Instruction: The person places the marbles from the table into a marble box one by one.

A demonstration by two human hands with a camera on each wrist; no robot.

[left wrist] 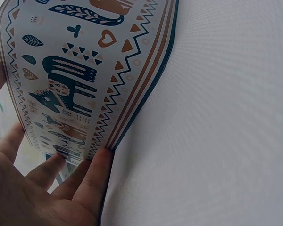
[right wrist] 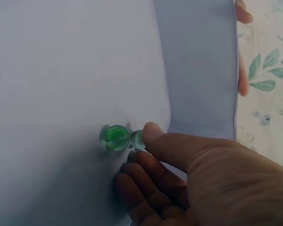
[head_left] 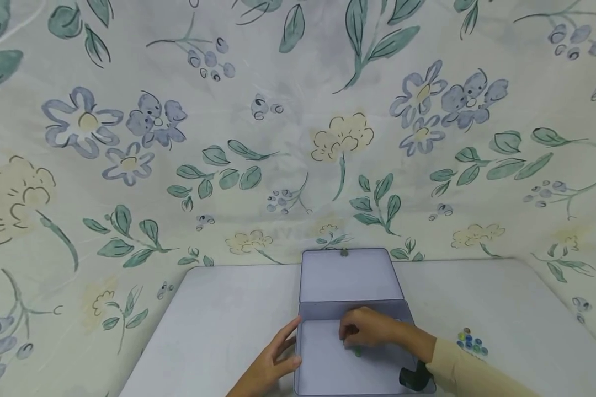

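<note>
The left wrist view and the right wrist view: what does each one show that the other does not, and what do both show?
Only the left wrist view shows the patterned outside of the box, with cats, hearts and zigzags. Only the right wrist view shows the right hand, its fingertips at two green marbles on the plain inside of the box. Both show the left hand touching the box wall, and the white table.
</note>
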